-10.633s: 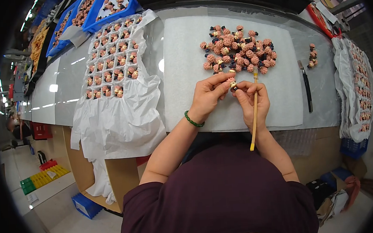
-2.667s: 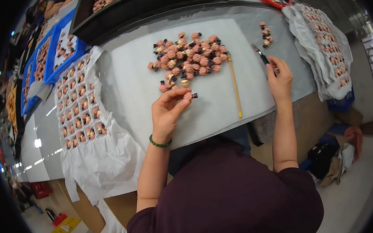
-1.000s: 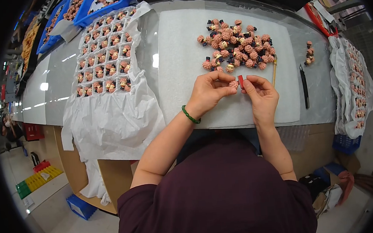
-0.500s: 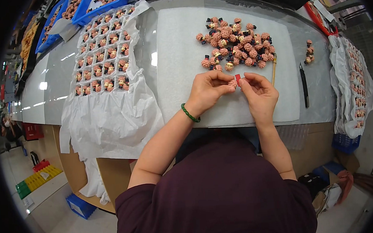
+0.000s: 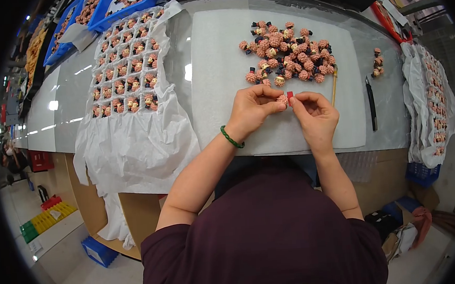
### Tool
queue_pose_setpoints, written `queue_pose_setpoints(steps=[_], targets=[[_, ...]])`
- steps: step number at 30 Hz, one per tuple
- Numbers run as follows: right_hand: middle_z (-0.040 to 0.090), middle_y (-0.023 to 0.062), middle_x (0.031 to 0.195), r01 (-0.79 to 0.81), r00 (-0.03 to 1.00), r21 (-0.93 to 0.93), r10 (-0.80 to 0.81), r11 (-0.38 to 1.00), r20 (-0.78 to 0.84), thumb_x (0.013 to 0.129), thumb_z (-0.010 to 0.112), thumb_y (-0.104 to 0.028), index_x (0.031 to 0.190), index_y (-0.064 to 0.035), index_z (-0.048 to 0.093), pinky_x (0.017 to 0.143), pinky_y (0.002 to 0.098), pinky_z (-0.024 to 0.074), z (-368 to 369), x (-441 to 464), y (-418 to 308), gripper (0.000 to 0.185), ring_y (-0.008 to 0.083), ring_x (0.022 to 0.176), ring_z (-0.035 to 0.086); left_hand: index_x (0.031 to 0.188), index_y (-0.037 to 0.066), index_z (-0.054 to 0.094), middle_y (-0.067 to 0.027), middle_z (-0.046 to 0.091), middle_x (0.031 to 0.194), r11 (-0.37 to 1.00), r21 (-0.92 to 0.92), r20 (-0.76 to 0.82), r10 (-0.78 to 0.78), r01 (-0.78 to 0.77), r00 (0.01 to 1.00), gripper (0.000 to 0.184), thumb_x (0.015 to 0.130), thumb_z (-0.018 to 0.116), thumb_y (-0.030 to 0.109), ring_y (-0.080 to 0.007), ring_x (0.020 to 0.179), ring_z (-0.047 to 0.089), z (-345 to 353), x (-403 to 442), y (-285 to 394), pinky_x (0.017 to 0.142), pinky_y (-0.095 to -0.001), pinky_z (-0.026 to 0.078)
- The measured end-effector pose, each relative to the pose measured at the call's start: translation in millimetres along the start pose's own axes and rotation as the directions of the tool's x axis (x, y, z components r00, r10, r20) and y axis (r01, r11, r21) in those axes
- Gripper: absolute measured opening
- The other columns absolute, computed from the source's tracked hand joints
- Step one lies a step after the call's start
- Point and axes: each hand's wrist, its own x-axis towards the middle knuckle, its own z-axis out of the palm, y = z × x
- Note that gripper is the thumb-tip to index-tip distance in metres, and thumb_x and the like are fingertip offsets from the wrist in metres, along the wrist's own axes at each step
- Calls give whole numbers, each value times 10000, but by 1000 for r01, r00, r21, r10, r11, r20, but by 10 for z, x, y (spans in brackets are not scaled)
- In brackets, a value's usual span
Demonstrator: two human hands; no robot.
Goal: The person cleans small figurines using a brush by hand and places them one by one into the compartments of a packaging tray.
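Between the thumb and fingertips of my left hand point(image 5: 251, 112) is a small figurine point(image 5: 282, 100) with bumpy pink hair, partly covered by the fingers. My right hand point(image 5: 317, 116) pinches a short red strip point(image 5: 290, 94) right against the figurine's right side. Both hands are closed and raised over the near part of a white foam sheet point(image 5: 214, 54). Just beyond them lies a heap of similar figurines point(image 5: 303, 59) with pink hair, pale faces and dark parts. A thin wooden stick point(image 5: 334, 87) rests by the heap, close to my right hand.
To the left, a white divided tray point(image 5: 109, 62) holds rows of figurines, with crumpled white paper point(image 5: 134, 147) in front. Blue bins point(image 5: 148, 1) stand behind it. On the right are a black pen-like tool point(image 5: 371, 104), a few loose figurines point(image 5: 377, 62) and stacked trays point(image 5: 415, 104).
The fingers of my right hand and the red strip have shifted slightly against the figurine. The figurine has moved a little to the left. The heap and trays look the same.
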Motion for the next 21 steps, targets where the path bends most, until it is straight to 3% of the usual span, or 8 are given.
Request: queue_pose_setpoints(steps=[14, 21], targets=[[563, 65, 775, -33, 999, -41, 35, 999, 39, 718, 577, 71, 817, 45, 537, 599, 178, 445, -154, -93, 28, 110, 87, 679, 549, 915, -56, 548, -97, 581, 859, 998, -38, -13, 51, -52, 999, 213, 705, 575, -73, -154, 797, 565, -15, 9, 3, 741, -263, 470], [557, 67, 769, 24, 997, 102, -16, 995, -80, 718, 587, 56, 819, 36, 538, 587, 201, 462, -184, -54, -111, 114, 101, 665, 544, 930, -55, 548, -92, 579, 867, 999, -29, 1, 22, -22, 1000, 223, 709, 560, -84, -146, 803, 558, -1, 3, 15, 752, -261, 464]])
